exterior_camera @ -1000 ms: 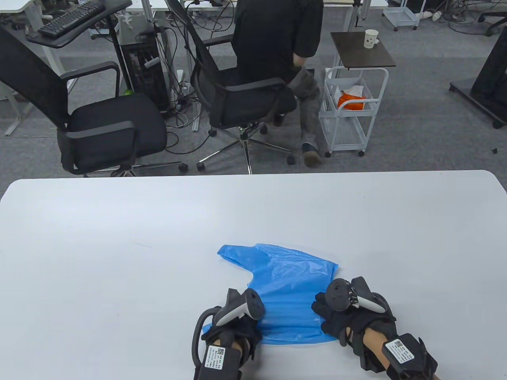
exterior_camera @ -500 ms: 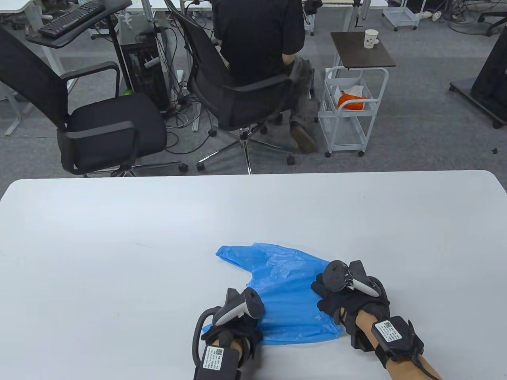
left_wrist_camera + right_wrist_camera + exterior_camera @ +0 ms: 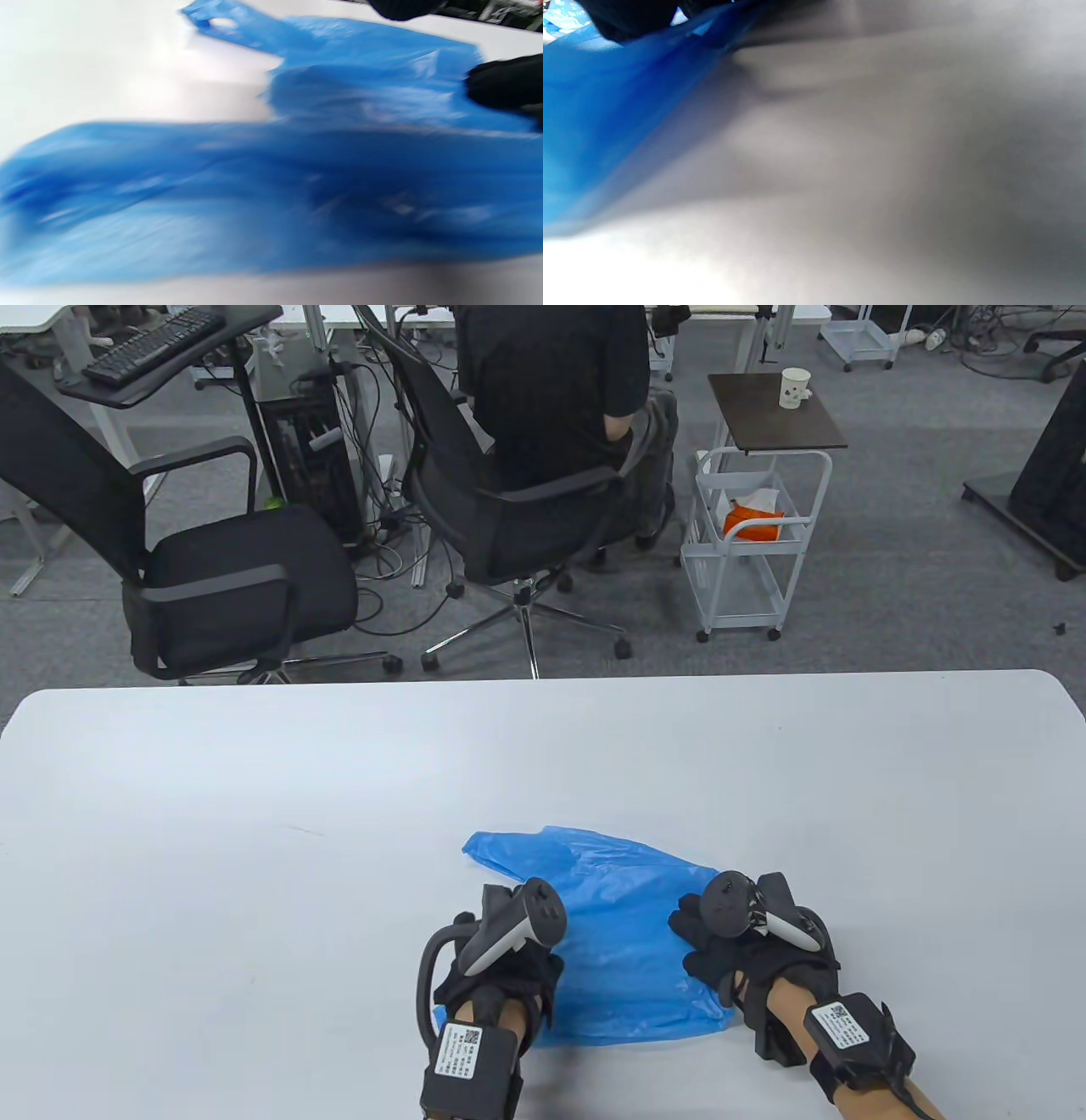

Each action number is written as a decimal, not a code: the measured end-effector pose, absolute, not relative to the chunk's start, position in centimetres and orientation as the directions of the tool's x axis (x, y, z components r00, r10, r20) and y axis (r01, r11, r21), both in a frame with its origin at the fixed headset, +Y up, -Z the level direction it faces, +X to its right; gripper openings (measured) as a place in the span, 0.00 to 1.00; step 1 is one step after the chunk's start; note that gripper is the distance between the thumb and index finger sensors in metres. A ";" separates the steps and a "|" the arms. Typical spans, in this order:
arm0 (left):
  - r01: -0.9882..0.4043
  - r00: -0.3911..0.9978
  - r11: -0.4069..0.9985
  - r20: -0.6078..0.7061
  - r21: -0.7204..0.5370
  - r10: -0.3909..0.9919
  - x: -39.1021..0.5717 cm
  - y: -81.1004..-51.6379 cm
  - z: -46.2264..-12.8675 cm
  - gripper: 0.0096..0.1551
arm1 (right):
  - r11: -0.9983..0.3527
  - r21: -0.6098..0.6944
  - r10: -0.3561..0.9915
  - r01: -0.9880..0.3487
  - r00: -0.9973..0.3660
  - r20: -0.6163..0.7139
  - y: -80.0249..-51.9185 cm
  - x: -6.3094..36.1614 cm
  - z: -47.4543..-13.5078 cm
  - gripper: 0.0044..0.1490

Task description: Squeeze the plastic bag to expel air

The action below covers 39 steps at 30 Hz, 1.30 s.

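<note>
– Looking for the blue plastic bag point(image 3: 624, 950)?
– Lying flat on the white table point(image 3: 254, 814), close to the near edge, right between both hands.
– And the left hand point(image 3: 501, 976)?
– Resting on the bag's near left part. Fingers hidden under the tracker point(image 3: 517, 929), so cannot tell if pinching or only pressing.
– Same for the right hand point(image 3: 730, 950)?
– Sitting on the bag's right edge, fingers laid on the plastic. Cannot tell if holding tight or loose.
– Long way of the bag?
– From the near edge out toward the far left, ending in the handle loop point(image 3: 496, 848).
– So the open end?
– Probably out there by the handle loop, away from both hands.
– Which way to push, then?
– Likely away from the body, toward that loop. Both hands about as near, with the left one more in line with it.
</note>
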<state>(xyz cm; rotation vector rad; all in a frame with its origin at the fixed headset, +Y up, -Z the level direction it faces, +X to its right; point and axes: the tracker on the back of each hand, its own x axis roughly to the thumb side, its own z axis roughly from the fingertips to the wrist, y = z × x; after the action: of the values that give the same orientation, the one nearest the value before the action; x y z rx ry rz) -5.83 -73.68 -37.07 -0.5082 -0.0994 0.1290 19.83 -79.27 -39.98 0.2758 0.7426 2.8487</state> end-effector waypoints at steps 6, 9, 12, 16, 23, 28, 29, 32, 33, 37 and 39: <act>-0.060 0.965 0.844 0.185 -0.532 0.186 0.8 -75.4 -39.0 0.40 | -0.863 0.489 0.221 -0.128 -0.966 0.137 -79.4 19.9 -39.8 0.40; -0.039 0.966 0.818 0.189 -0.573 0.178 2.9 -77.0 -39.7 0.40 | -0.865 0.486 0.217 -0.123 -0.966 0.142 -79.5 19.9 -39.8 0.41; -0.018 0.967 0.800 0.194 -0.600 0.167 3.8 -78.5 -40.1 0.41 | -0.862 0.490 0.228 -0.132 -0.963 0.141 -79.6 20.0 -39.7 0.41; 0.014 0.974 0.783 0.185 -0.621 0.129 3.2 -80.0 -40.1 0.41 | -0.859 0.492 0.236 -0.139 -0.961 0.141 -79.6 20.1 -39.8 0.41; 0.005 0.983 0.775 0.146 -0.631 0.113 0.9 -79.9 -40.0 0.41 | -0.856 0.494 0.249 -0.153 -0.959 0.134 -79.6 20.2 -39.8 0.40; 0.011 0.989 0.766 0.118 -0.643 0.085 -2.0 -79.8 -39.8 0.41 | -0.856 0.494 0.251 -0.154 -0.958 0.136 -79.7 20.3 -39.8 0.40; 0.016 0.991 0.766 0.115 -0.643 0.076 -2.5 -79.7 -39.7 0.41 | -0.855 0.494 0.252 -0.155 -0.958 0.136 -79.7 20.3 -39.8 0.40; -0.001 0.993 0.760 0.090 -0.650 0.078 -4.7 -79.7 -39.5 0.41 | -0.855 0.495 0.255 -0.156 -0.957 0.138 -79.7 20.3 -39.7 0.40; -0.007 0.993 0.761 0.085 -0.649 0.082 -5.1 -79.6 -39.4 0.41 | -0.852 0.497 0.264 -0.164 -0.955 0.137 -79.7 20.4 -39.8 0.40; -0.011 0.992 0.771 0.091 -0.637 0.090 -5.9 -79.6 -39.0 0.40 | -0.836 0.505 0.311 -0.213 -0.943 0.117 -79.9 20.9 -39.8 0.39; -0.048 0.989 0.776 0.080 -0.629 0.127 -6.1 -79.8 -38.9 0.40 | -0.842 0.495 0.309 -0.213 -0.944 0.119 -80.0 21.0 -39.7 0.39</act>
<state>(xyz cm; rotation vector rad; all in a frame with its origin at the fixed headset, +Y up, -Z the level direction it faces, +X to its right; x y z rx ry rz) -6.07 -79.79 -38.90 -0.6764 -0.1206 0.0950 20.98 -79.96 -39.73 0.2821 0.7104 2.7636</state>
